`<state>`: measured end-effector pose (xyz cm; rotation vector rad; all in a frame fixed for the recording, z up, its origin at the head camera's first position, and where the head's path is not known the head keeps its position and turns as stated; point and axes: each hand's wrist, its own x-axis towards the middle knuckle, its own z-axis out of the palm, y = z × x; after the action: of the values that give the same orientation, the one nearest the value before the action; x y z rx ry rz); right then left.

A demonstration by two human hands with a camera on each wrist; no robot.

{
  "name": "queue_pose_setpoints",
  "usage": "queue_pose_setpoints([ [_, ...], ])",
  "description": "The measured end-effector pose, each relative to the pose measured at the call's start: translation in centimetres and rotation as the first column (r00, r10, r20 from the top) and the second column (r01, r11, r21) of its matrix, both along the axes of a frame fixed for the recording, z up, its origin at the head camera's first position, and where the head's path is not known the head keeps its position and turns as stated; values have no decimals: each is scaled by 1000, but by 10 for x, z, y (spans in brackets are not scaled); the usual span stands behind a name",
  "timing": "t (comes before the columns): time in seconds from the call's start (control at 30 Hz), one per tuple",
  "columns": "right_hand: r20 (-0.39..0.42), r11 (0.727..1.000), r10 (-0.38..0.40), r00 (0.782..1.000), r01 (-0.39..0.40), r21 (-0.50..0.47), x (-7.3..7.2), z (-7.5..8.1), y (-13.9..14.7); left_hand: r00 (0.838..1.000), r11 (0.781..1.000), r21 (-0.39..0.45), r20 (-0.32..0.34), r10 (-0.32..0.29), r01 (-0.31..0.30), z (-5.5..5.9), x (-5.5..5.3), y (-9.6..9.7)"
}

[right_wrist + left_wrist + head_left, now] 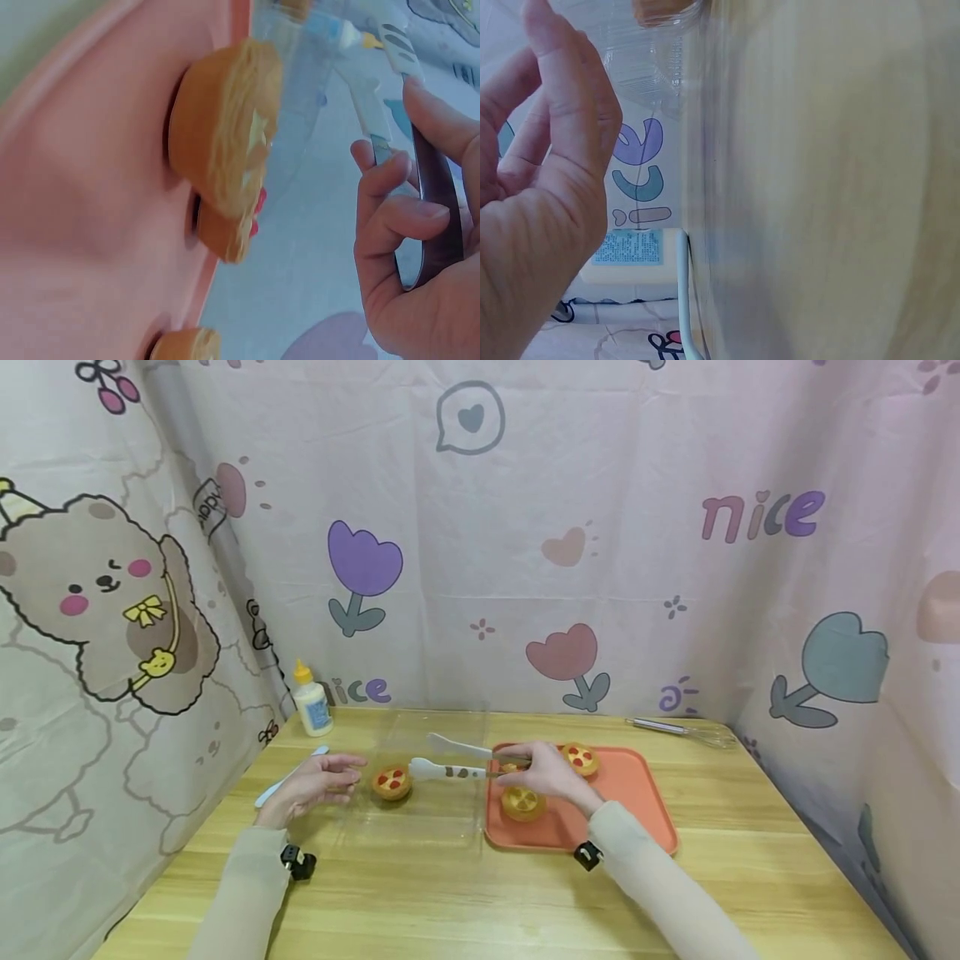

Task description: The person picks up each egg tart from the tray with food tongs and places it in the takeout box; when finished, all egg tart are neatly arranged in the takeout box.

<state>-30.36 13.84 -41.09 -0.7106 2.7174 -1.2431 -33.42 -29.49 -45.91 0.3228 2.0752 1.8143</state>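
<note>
While the right hand's grip holds tongs, one tart seems inside plastic.

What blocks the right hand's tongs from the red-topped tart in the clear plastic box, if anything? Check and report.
Nothing visible does. The right hand holds the tongs over the right edge of the clear plastic box, and no object shows between their tips and the red-topped tart inside.

I see white-tipped tongs spread apart, a red-topped tart in a clear box, other tarts on a coral tray
</note>
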Motion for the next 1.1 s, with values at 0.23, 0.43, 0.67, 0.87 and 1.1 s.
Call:
queue_pose_setpoints([
  [0.23, 87, 998, -46, 995, 50, -46, 6, 1, 20, 1000, 1000, -15, -3, 8, -8, -2, 5, -2],
  [0.43, 89, 995, -62, 994, 69, -73, 9, -1, 38, 1000, 999, -28, -2, 23, -24, 0, 6, -2],
  [0.67, 96, 997, -18, 995, 26, -78, 13, -4, 62, 1000, 1000, -3, 6, 6, -6, 0, 3, 0],
  [0.87, 65, 997, -67, 996, 69, -44, 16, -2, 78, 1000, 1000, -4, 8, 7, -7, 1, 2, 1],
  [1.1, 48, 994, -105, 993, 106, -28, 17, 1, 94, 1000, 1000, -7, 11, 13, -13, 2, 1, 2],
])
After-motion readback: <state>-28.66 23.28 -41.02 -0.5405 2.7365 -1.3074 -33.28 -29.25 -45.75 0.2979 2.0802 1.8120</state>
